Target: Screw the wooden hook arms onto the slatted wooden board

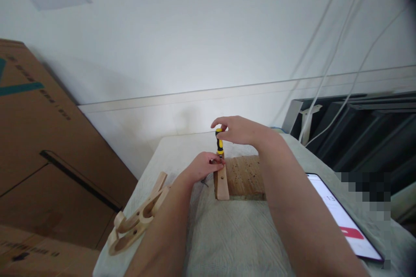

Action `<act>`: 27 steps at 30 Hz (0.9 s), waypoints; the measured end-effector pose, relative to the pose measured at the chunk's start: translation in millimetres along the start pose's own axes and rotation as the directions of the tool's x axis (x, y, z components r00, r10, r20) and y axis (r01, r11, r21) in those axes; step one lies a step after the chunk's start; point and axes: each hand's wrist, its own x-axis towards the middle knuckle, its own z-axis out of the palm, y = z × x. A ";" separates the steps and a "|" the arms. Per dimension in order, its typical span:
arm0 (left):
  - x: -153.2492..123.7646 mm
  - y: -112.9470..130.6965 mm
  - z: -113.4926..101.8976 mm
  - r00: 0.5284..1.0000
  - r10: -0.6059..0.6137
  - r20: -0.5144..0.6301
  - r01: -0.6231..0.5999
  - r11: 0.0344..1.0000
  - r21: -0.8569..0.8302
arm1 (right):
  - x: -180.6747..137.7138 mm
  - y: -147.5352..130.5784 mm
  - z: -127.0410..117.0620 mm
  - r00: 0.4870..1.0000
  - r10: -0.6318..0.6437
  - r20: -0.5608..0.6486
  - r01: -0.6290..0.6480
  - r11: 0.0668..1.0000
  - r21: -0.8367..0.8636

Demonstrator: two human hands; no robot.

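A screwdriver (220, 142) with a yellow and black handle stands upright over a pale wooden strip (222, 186). My right hand (238, 130) grips the top of its handle from above. Down at the screwdriver's tip, my left hand (208, 165) has its fingers closed around the shaft end, against the strip; whether a screw is between them is too small to tell. The strip lies along the left edge of a brown wooden board (245, 177) full of small holes. One dark hole shows in the strip, nearer to me than my left fingers.
Several curved wooden pieces (139, 220) lie on the cloth-covered table (227, 238) at left. A tablet or phone (344, 216) with a lit screen rests at right. A large cardboard box (48, 138) leans left; dark metal panels (373, 134) and white cables (338, 47) are beyond the right edge.
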 end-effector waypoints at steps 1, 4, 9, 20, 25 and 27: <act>0.0 0.4 -0.1 1.000 -0.008 -0.001 0.008 1.000 0.008 | -0.4 -0.1 -0.4 1.000 0.001 0.006 -0.001 1.000 -0.004; -0.1 1.2 0.6 1.000 -0.026 -0.009 0.027 1.000 0.012 | -3.1 0.3 -3.8 0.998 0.060 0.028 -0.058 0.997 -0.045; -0.1 0.3 2.8 0.999 -0.029 -0.023 0.029 0.999 0.016 | -4.8 1.5 -7.7 0.995 0.101 0.015 -0.098 0.988 -0.122; -0.4 0.4 -1.6 1.000 0.001 0.017 0.000 0.998 -0.064 | -1.4 -2.0 -2.1 1.000 0.017 0.010 -0.016 0.996 -0.088; -7.0 2.5 -8.4 0.989 -0.072 0.129 0.099 0.972 -0.215 | -10.1 -5.1 -9.9 0.998 0.025 0.061 -0.023 0.999 -0.037; -8.1 -0.2 -11.0 0.979 -0.068 0.190 0.121 0.951 -0.285 | -12.2 -6.2 -11.2 0.999 0.032 0.043 -0.030 0.999 -0.031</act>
